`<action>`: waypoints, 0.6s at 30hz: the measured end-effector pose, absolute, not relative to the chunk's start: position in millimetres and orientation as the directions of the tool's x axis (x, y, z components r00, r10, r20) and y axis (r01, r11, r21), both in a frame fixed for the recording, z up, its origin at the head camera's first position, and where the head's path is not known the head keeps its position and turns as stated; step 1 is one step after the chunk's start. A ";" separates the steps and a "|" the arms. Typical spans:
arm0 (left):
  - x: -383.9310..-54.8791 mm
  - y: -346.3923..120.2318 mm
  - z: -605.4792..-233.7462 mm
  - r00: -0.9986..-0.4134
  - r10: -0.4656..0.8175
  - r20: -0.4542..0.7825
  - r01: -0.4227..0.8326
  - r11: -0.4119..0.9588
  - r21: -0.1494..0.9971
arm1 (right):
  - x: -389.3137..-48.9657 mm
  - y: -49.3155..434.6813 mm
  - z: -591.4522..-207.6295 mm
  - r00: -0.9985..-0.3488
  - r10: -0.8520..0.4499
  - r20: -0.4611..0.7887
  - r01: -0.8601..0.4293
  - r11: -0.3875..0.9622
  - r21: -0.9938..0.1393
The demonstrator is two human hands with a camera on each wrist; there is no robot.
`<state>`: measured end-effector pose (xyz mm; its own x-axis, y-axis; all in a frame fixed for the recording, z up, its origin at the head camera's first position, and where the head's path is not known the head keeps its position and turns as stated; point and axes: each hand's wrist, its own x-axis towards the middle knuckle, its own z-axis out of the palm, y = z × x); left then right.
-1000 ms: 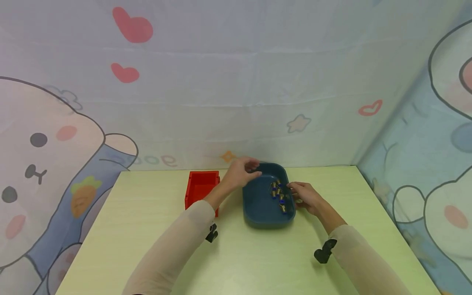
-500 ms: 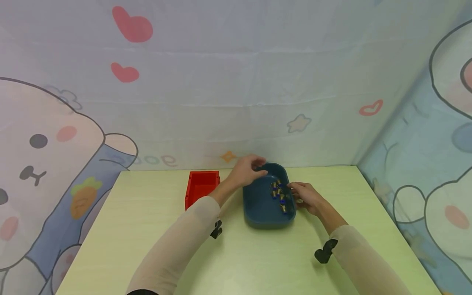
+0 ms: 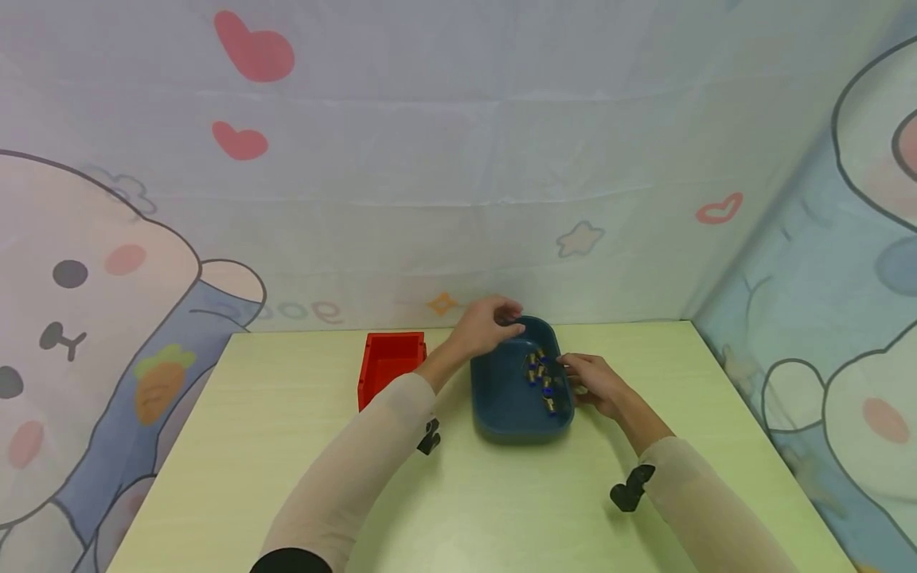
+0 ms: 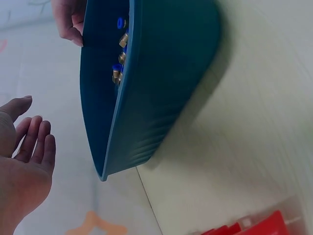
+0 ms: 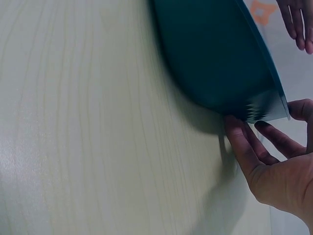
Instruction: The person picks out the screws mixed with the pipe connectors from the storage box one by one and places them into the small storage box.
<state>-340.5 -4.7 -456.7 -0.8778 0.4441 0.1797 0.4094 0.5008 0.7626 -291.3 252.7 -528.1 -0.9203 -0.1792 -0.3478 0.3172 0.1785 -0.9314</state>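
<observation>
A dark blue plastic bin [image 3: 499, 402] stands on the table, with several small brass push-in fittings [image 3: 548, 404] lying along the right side of its floor. Blue collars show on these fittings [image 4: 117, 72] in the left wrist view. My left hand [image 3: 481, 329] hovers over the bin's back left corner, fingers loosely bent and thumb apart, holding nothing. At the bin's right side, my right hand [image 3: 598, 383] grips the wall. In the right wrist view the thumb of this hand [image 5: 281, 174] is at the rim and the fingers touch the outer wall lower down.
A red open-topped box [image 3: 390, 362] stands to the left of the blue bin, partly covered by my left forearm. A printed cloth backdrop [image 3: 458, 199] rises behind the table [image 3: 286, 414]. Bare tabletop lies in front of both containers.
My left hand has moved a little to the right and back, further over the blue bin's back corner. The right hand, the bin and the fittings stay in place.
</observation>
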 end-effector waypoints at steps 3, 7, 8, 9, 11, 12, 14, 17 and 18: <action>-342.9 -3.1 -458.3 -0.880 0.439 0.183 0.408 0.500 0.764 | -291.1 252.6 -527.2 -0.922 -0.180 -0.344 0.313 0.178 -0.933; -346.4 -0.3 -462.9 -0.877 0.442 0.189 0.413 0.494 0.765 | -292.5 252.2 -526.5 -0.924 -0.168 -0.345 0.316 0.174 -0.933; -347.4 0.4 -464.5 -0.875 0.444 0.191 0.417 0.491 0.765 | -292.8 252.1 -526.7 -0.924 -0.162 -0.346 0.318 0.173 -0.932; -348.4 0.8 -466.3 -0.873 0.447 0.193 0.419 0.486 0.767 | -293.1 251.9 -527.1 -0.924 -0.159 -0.347 0.320 0.172 -0.932; -350.1 1.3 -469.6 -0.871 0.452 0.192 0.419 0.480 0.771 | -293.4 251.1 -528.0 -0.923 -0.158 -0.350 0.324 0.169 -0.931; -350.8 1.3 -471.0 -0.870 0.454 0.191 0.418 0.475 0.775 | -293.3 250.5 -528.4 -0.923 -0.158 -0.350 0.324 0.169 -0.931; -352.2 0.8 -474.0 -0.871 0.455 0.185 0.411 0.468 0.783 | -293.1 249.7 -529.2 -0.922 -0.158 -0.353 0.326 0.169 -0.930; -353.9 -0.2 -477.7 -0.872 0.456 0.176 0.404 0.470 0.784 | -292.4 248.6 -529.9 -0.924 -0.158 -0.348 0.322 0.168 -0.932; -354.1 -0.7 -478.6 -0.873 0.456 0.173 0.402 0.473 0.784 | -292.4 248.3 -530.2 -0.925 -0.158 -0.346 0.321 0.167 -0.932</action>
<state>-354.1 -0.7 -478.6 -0.8729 0.4564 0.1725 0.4024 0.4733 0.7837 -292.4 248.3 -530.2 -0.9247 -0.1580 -0.3463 0.3207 0.1670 -0.9324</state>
